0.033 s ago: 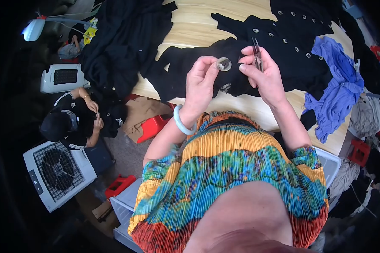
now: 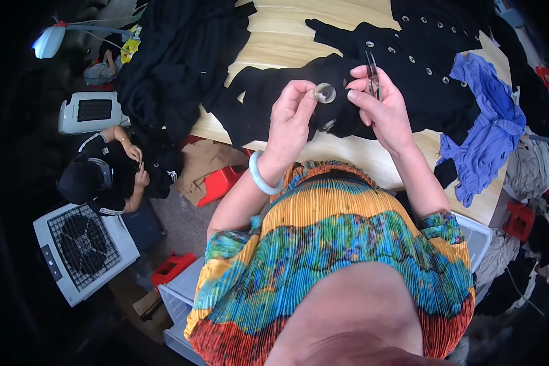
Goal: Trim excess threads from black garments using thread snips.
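Note:
Between thumb and fingers, my left hand [image 2: 291, 116] holds a large round greyish button [image 2: 325, 93] above the black garment [image 2: 274, 85]. My right hand [image 2: 379, 110] is just to the right of it, closed round a pair of dark thread snips [image 2: 373, 76], blades pointing away from me. Its thumb and forefinger are close to the button; whether a thread or needle is between them is too small to tell. A second button [image 2: 328, 125] shows on the black cloth below. More buttons run in rows along the garment at the right.
The pale wooden table [image 2: 280, 27] carries a black cloth heap [image 2: 171, 55] at left and a purple garment [image 2: 485, 122] at right. To the left a co-worker [image 2: 97, 171] handles dark cloth beside a fan unit [image 2: 85, 247]. A red stool [image 2: 221, 185] stands under the table's edge.
My right hand and the snips have shifted very slightly to the right. The button in my left hand has barely moved.

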`<state>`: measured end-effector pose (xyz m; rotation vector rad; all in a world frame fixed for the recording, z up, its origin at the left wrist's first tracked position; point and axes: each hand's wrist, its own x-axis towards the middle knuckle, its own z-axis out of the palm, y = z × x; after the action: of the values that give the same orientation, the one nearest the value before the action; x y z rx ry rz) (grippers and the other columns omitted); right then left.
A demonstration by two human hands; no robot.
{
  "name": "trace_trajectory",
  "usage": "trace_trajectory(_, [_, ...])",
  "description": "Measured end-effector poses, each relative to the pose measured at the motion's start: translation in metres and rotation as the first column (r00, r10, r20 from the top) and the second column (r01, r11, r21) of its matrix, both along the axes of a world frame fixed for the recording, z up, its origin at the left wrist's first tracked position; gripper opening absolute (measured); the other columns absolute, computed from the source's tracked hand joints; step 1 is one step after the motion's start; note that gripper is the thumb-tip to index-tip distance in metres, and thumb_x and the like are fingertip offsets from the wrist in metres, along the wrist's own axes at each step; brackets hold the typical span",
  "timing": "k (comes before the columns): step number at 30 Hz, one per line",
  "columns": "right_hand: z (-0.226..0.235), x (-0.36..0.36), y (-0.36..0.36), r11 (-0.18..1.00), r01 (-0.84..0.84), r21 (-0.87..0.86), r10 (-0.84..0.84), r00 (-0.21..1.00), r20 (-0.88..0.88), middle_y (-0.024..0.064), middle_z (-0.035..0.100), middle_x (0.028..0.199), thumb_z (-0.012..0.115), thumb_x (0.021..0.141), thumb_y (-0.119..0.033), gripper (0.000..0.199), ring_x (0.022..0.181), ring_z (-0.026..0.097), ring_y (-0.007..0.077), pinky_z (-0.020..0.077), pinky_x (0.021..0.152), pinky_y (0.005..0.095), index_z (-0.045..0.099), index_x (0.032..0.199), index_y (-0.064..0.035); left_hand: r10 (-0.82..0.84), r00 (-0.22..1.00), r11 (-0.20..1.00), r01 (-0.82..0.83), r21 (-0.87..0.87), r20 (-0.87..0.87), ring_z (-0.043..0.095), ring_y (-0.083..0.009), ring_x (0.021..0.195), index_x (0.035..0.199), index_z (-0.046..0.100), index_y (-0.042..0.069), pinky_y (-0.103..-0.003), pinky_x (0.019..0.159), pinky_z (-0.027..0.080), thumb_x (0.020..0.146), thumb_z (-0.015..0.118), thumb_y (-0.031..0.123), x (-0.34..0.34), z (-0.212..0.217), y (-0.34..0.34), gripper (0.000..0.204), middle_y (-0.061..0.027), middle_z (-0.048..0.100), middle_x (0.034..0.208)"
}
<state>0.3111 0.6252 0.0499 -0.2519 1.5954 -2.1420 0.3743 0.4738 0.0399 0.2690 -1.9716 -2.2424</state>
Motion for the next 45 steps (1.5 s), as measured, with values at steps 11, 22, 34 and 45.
trace_trajectory(11, [-0.015,-0.009,-0.001,0.968,0.065,-0.243,0.04,0.914,0.403,-0.0058,0.043,0.06,0.057,0.075,-0.003,0.022,0.039,0.03,0.0009,0.027,0.037,0.017,0.048,0.096,-0.0051,-0.278,0.959,0.736,0.177,0.654,0.053,0.055,-0.0145,0.08,0.09,0.046,0.008,-0.026,0.061,0.048,0.088,0.042,0.015,-0.007,-0.002,-0.016,0.009,-0.0048,0.055,0.088])
trace_trajectory(22, [0.001,-0.014,-0.008,0.964,0.195,-0.18,-0.118,0.923,0.367,-0.0059,0.039,0.057,0.055,0.076,-0.001,0.022,0.039,0.029,0.0011,0.0248,0.037,0.0174,0.049,0.096,-0.0048,-0.188,0.982,0.974,0.186,0.128,0.0,0.052,-0.0078,0.072,0.089,0.054,-0.004,-0.021,0.071,0.041,0.083,0.047,0.006,-0.004,-0.036,0.01,0.013,-0.0024,0.054,0.068])
trace_trajectory(34, [0.001,-0.002,-0.013,0.957,0.225,-0.181,-0.171,0.947,0.271,-0.0017,0.051,0.068,0.058,0.073,-0.002,0.025,0.041,0.032,0.0011,0.0274,0.037,0.0181,0.048,0.096,-0.0045,0.267,0.958,0.952,-0.279,-0.125,-0.107,0.047,-0.0041,0.056,0.088,0.046,-0.001,-0.018,0.049,0.04,0.069,0.068,0.011,-0.015,-0.038,0.034,0.032,-0.0013,0.053,0.068])
trace_trajectory(45, [-0.013,0.0,-0.017,0.959,0.185,-0.216,-0.08,0.904,0.42,-0.0024,0.047,0.066,0.058,0.073,-0.001,0.026,0.04,0.03,0.0015,0.0265,0.038,0.0176,0.047,0.096,-0.0044,0.314,0.948,0.925,-0.318,-0.207,-0.052,0.049,-0.0041,0.053,0.098,0.055,-0.001,-0.02,0.044,0.045,0.085,0.046,0.008,-0.016,-0.041,0.017,0.018,-0.0034,0.056,0.07])
